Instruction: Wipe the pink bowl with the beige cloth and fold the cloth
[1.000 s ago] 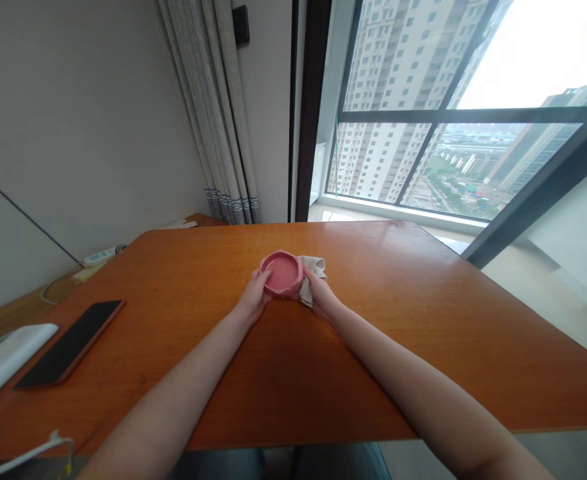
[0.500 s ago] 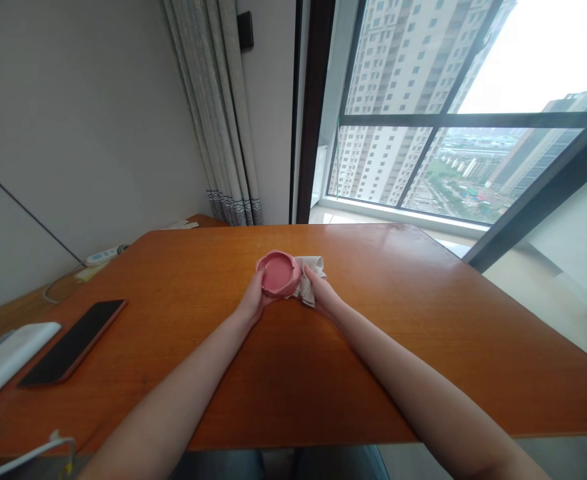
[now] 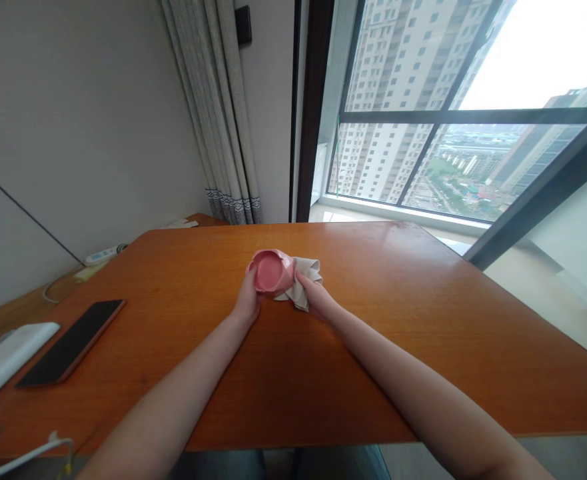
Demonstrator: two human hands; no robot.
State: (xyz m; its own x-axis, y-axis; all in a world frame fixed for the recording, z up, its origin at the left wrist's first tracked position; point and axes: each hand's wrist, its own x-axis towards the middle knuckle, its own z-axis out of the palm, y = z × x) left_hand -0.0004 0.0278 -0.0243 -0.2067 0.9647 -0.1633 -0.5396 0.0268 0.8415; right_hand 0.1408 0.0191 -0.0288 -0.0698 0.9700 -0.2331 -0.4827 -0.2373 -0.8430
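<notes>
Key relation: cloth (image 3: pixel 311 268) sits btwn the pink bowl (image 3: pixel 270 272) & the R hand (image 3: pixel 318 298), so bowl lies just L of the R hand, past the cloth, & slightly farther fwd. L hand (image 3: pixel 247 295) is nearer, in direct contact at bowl's L side: thumb at the rim, fingers curled mostly out of sight beneath, part-closed w/ bowl in its grip. R hand is part-closed too, thumb on top, cloth pinched & pressed to bowl's R side; exact finger spread n/a, hidden by cloth. Bowl is ctr of view, over the far half of the tabletop (image 3: pixel 293 380); can't tell if it touches the wood. Approx. round, so no clear long axis; mouth faces up & seems tipped a bit L, w/ more outer wall showing on R. Cloth is bunched, loose corner hanging twd the wearer.
</notes>
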